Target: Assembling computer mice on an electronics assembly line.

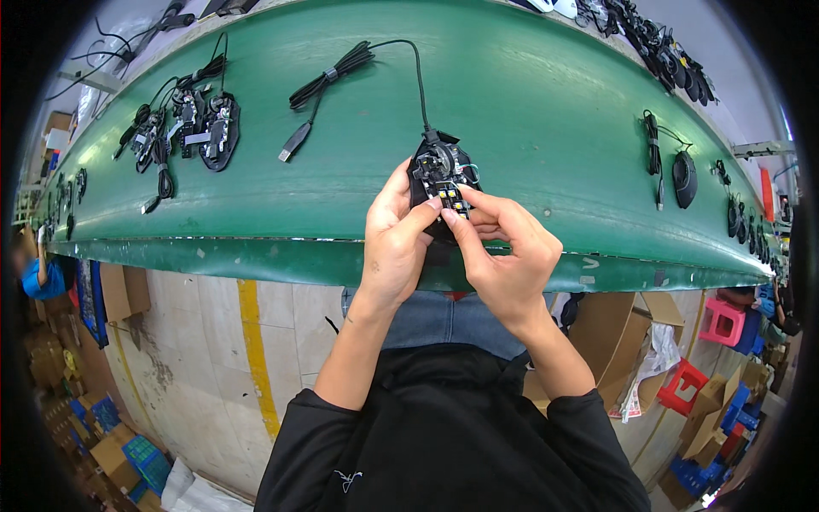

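Note:
An opened computer mouse [438, 160], black with its circuit board and small switches bare, is held just above the near edge of the green bench. My left hand [397, 235] grips its left side, the thumb pressed on the inner parts. Thumb and forefinger of my right hand [503, 243] pinch at a small board with white and yellow parts [452, 198] at the mouse's near end; whether they hold a separate piece is hidden. From the mouse's far end a black cable runs to a tied bundle [345, 66] with a USB plug [294, 142] lying on the bench.
Several opened mice [220, 132] with bundled cables lie at the left on the green bench [529, 111]. A closed black mouse [684, 177] lies at the right. More mice hang in a row [674, 64] at the far right. Cardboard boxes [606, 341] and a pink stool [723, 321] stand below.

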Demonstrator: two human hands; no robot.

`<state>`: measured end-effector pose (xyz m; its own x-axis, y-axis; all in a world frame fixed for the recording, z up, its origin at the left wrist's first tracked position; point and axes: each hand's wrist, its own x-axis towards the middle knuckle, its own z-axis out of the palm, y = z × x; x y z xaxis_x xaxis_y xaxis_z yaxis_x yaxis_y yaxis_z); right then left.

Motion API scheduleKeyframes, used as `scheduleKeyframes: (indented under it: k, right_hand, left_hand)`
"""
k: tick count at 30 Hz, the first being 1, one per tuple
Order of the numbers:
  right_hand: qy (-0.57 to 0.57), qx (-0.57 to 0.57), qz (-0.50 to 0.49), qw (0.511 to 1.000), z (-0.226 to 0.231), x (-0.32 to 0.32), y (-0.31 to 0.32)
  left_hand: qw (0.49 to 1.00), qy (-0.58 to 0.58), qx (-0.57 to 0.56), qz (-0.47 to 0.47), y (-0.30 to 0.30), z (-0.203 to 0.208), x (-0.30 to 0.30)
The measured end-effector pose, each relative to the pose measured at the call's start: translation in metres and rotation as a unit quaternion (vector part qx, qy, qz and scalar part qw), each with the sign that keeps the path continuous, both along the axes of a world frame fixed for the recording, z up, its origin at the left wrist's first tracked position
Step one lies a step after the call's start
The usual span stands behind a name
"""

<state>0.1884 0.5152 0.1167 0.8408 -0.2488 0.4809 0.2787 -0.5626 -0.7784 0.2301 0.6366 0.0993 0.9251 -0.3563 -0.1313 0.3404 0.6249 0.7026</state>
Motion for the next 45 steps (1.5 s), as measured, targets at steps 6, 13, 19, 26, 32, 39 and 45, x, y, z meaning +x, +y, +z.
scheduleKeyframes:
  k: [6, 13, 19, 26, 32, 39, 45]
  right_hand:
    - [-0.037, -0.071, -0.021, 0.997, 0.001, 0.000, 0.009]
    - [0.054, -0.087, 0.111, 0.988, 0.014, 0.006, 0.002]
    - [0.182, 0.163, 0.053, 0.968, 0.005, 0.004, 0.003]
    - [0.217, 0.414, 0.115, 0.877, 0.012, 0.006, -0.002]
    - [0.129, 0.171, 0.056, 0.975, 0.002, 0.013, -0.002]
    - [-0.035, -0.031, 0.098, 0.994, 0.001, -0.026, 0.013]
    - [-0.068, 0.103, -0.191, 0.974, -0.053, -0.168, -0.078]
  left_hand:
    - [0.997, -0.004, -0.069, -0.013, 0.005, 0.000, 0.000]
    - [0.999, -0.004, -0.051, -0.006, 0.008, 0.000, 0.000]
    - [0.998, -0.043, 0.043, 0.012, 0.004, -0.006, 0.003]
    - [1.000, -0.005, -0.014, -0.009, 0.024, 0.001, 0.011]
    - [0.999, -0.014, -0.022, -0.045, 0.033, 0.005, 0.009]
    - [0.988, -0.064, 0.139, 0.008, 0.030, 0.015, 0.005]
    - [0.991, -0.078, 0.110, -0.003, 0.040, 0.003, 0.018]
